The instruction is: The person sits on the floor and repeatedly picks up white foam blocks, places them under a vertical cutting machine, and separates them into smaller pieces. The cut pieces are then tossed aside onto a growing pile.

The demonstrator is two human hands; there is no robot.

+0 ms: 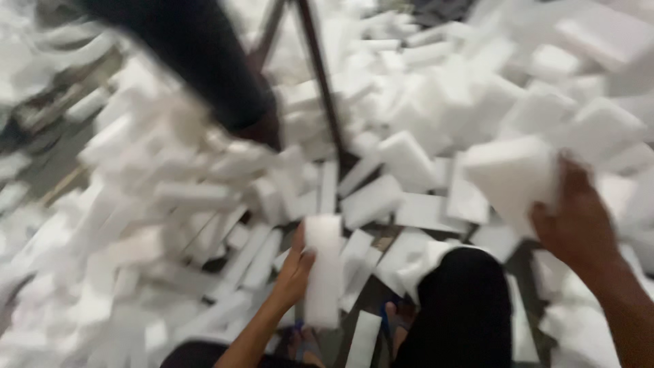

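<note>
The left hand (294,267) pinches a long white foam block (322,269) upright above the floor. The right hand (575,221) grips a bigger white foam block (511,177) over the foam pile (422,102)

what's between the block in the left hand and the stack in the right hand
In the head view, loose white foam blocks on the floor and the person's dark-clad knee lie between them.

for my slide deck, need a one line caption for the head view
Left hand holds an upright white foam block; right hand grips another.
</note>
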